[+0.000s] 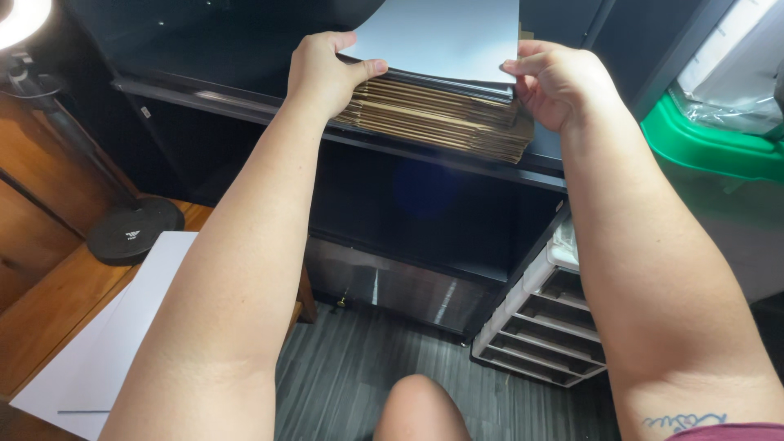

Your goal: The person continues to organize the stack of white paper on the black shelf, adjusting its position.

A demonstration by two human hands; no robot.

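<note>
Both hands are up at the black metal shelf [457, 155]: the left hand [327, 73] pinches the near-left corner of the flat white sheet [445, 37], the right hand [555, 82] pinches its right corner, atop the stack of flattened brown cardboard [441, 118] resting on that shelf

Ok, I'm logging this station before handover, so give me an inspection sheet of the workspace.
Surface: black metal shelf, bearing the stack.
Job's things: flat brown cardboard stack; white sheet on top, lifted at its near edge.
Clutter: large white sheets on the wooden table.
Grippers: left hand and right hand each pinch a near corner of the white sheet.
Cables: nothing seen.
Surroundings: round black lamp base, lit lamp, drawer unit, green bin, grey plank floor.
</note>
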